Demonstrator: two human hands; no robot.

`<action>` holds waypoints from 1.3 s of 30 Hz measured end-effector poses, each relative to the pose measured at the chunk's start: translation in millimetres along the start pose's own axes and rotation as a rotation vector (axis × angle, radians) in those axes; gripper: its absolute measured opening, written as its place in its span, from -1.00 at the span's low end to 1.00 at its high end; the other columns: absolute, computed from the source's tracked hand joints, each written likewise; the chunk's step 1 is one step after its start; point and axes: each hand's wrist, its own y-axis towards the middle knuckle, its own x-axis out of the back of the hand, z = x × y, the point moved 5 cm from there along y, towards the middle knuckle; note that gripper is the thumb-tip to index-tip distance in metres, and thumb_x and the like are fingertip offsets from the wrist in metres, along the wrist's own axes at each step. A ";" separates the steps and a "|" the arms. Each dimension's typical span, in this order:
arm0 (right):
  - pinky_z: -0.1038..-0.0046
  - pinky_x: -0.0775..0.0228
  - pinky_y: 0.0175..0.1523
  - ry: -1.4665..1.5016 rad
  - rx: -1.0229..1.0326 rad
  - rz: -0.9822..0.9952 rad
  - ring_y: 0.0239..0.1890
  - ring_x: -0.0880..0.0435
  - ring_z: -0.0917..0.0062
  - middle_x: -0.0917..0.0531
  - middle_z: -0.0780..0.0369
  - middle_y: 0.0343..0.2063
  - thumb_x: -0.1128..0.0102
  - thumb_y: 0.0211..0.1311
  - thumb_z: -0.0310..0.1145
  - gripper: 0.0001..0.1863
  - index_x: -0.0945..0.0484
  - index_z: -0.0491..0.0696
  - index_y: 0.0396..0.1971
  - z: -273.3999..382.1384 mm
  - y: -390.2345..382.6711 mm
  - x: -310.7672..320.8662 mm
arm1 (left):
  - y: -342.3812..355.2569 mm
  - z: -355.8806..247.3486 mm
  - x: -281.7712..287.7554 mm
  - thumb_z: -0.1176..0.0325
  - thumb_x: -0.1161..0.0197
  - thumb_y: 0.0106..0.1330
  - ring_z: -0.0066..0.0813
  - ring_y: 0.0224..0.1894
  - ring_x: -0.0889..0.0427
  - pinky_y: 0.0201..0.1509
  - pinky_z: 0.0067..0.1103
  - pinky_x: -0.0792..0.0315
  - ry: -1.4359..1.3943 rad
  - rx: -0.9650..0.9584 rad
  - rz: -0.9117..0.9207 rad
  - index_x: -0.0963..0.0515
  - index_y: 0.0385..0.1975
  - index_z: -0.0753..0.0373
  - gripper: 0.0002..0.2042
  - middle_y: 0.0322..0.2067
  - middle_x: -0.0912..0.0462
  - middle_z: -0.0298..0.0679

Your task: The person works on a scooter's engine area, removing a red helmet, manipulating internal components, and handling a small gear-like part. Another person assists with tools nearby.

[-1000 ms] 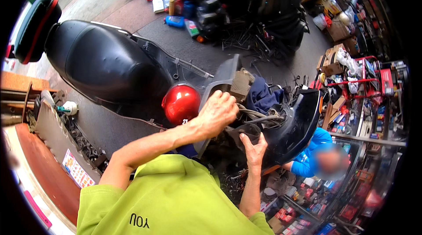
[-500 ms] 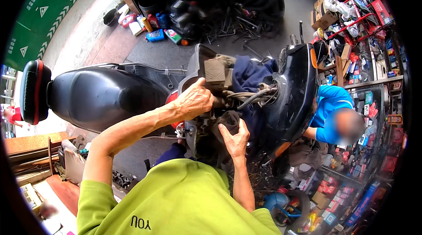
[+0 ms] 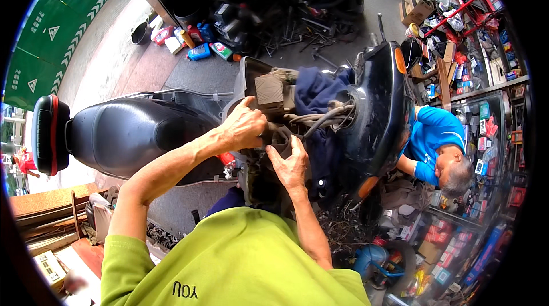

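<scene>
**A big black scooter [image 3: 234, 97] with its middle open**

The scooter is the biggest thing here, and it lies sideways across the view. Its long, shiny black seat [image 3: 128, 137] is on the left, and its smooth, dark front cover [image 3: 377, 117] is on the right. Close by, at the bottom, is the lime-green cloth shirt [image 3: 240, 260] of the person doing the work. A helper in a bright blue shirt [image 3: 432, 140] leans in past the front cover. One arm goes up to the cover, but its hand is hidden.

At the far left, behind the seat, stands a padded black backrest [image 3: 48, 134] with a red edge. A crumpled dark blue cloth [image 3: 320, 91] sits in the open middle, just beside the front cover.

The left hand [image 3: 245, 126] is near the seat end of the open part. Its fingers are curled in, and I cannot tell if they hold anything. The right hand [image 3: 290, 167] is just beside it. Its thumb and fingers are closed on a dark brown, hollow piece [image 3: 280, 139]. That piece is in the open middle, between the two hands.

A boxy grey-brown block [image 3: 269, 90] sits just past the hands. Bendy grey-brown cables [image 3: 329, 118] run from near the piece to the front cover. A small orange plastic light [image 3: 400, 61] is on the cover's far corner.
</scene>
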 end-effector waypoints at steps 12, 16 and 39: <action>0.41 -0.43 0.09 0.548 -0.078 0.231 -0.01 -0.58 0.37 -0.55 0.03 -0.04 -0.40 0.06 -0.33 -0.44 -0.44 -0.26 0.03 -1.6 23.6 -14.7 | -43.5 0.2 25.8 0.39 -0.38 -0.04 -0.02 -0.15 -0.60 -0.03 -0.31 -0.47 -0.289 0.396 -0.237 -0.47 -0.02 0.36 -0.49 -0.12 -0.56 -0.02; 0.21 -0.47 0.03 -0.198 0.313 0.242 0.00 -0.50 -0.02 -0.37 -0.07 0.01 -0.47 -0.11 -0.34 -0.30 -0.33 -0.27 0.04 28.2 26.8 -39.1 | -75.0 -41.6 34.0 0.49 -0.29 0.04 -0.02 -0.09 -0.54 0.02 -0.30 -0.41 -0.177 0.563 -0.644 -0.46 -0.01 0.37 -0.56 -0.09 -0.54 -0.03; 0.25 -0.56 -0.30 -0.542 0.605 0.458 -0.33 -0.62 0.12 -0.50 0.05 -0.28 -0.54 -0.22 -0.25 -0.43 -0.46 -0.20 -0.22 54.4 57.5 -43.7 | -92.1 -59.1 -7.6 0.33 -0.28 -0.09 -0.18 0.12 -0.44 0.17 -0.19 -0.16 -0.324 0.705 -0.949 -0.49 0.10 0.31 -0.39 0.05 -0.51 -0.15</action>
